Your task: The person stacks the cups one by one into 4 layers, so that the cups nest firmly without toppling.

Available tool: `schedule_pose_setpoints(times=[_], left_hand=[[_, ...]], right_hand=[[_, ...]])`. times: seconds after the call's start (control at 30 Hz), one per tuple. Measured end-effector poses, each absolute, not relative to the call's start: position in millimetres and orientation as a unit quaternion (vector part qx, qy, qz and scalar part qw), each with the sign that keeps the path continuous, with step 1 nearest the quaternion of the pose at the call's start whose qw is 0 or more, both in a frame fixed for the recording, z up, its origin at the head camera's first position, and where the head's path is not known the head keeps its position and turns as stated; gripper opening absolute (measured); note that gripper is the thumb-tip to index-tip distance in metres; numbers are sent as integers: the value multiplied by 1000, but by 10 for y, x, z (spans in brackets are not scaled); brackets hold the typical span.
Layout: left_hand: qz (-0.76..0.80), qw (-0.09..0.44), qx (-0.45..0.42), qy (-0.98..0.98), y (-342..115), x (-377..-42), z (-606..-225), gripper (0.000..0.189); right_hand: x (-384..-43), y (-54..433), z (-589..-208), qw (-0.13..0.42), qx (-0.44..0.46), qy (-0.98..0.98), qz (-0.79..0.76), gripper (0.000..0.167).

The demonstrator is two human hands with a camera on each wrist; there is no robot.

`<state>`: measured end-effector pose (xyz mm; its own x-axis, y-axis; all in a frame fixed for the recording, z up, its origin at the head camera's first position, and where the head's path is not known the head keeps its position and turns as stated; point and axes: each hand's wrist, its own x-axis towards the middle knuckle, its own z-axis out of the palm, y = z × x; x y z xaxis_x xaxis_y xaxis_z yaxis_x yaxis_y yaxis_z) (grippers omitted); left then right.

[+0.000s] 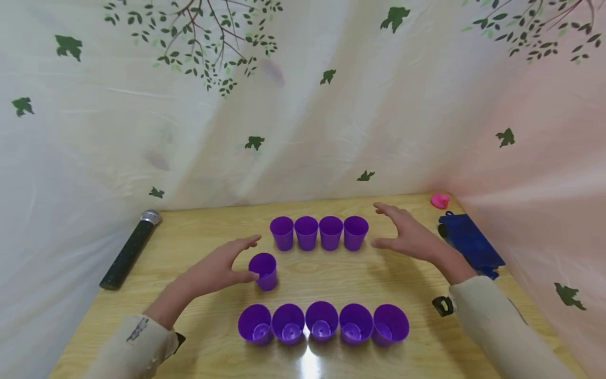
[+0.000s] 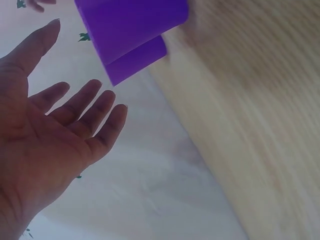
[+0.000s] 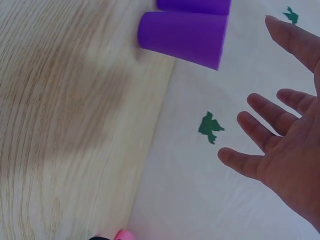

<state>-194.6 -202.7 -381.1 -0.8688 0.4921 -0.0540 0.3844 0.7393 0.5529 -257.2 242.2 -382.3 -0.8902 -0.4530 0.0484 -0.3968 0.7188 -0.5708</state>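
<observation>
Several purple cups stand upright in a back row (image 1: 306, 234) and several more in a front row (image 1: 322, 322). Between the rows, at the left, stands a single purple cup (image 1: 266, 279). Beside that cup is my left hand (image 1: 213, 269), fingers spread and thumb overlapping its rim in the head view; the left wrist view shows a gap between hand and cups (image 2: 135, 30). My right hand (image 1: 412, 234) hovers to the right of the back row, its fingers apart. In the right wrist view it holds nothing, away from the end cup (image 3: 185, 37).
A black microphone (image 1: 131, 250) with a silver head lies at the left of the wooden table (image 1: 199, 223). On the right are a dark blue object (image 1: 471, 242) and a small pink toy duck (image 1: 440, 200). A pale curtain (image 1: 199, 152) with leaf prints hangs behind.
</observation>
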Motion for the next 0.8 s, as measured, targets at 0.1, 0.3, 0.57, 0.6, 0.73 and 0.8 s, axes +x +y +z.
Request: schedule_pose_setpoints(times=[0.1,0.3,0.57,0.6,0.73,0.8], left_hand=[[275,88,242,927,-2005,-1931,-3890,84],[266,55,255,928,-1962,-1920,-3983,81],[256,48,247,934,-1935,-1928,-4017,81],[253,45,251,933,-1935,-1928,-4024,81],[247,39,262,932,-1927,-1928,-4036,80],[247,37,265,932,-1920,-1926,-4036,79]], right_hand=[[-2545,2429,-3816,43,-231,926,-296,90],[-2523,2429,-3814,35,-234,925,-296,89],[-2496,2427,-3783,33,-235,923,-303,89],[-2494,2427,-3780,33,-234,923,-304,89],[-2485,2425,-3772,33,-234,922,-306,89],[-2485,2425,-3773,33,-233,923,-306,89]])
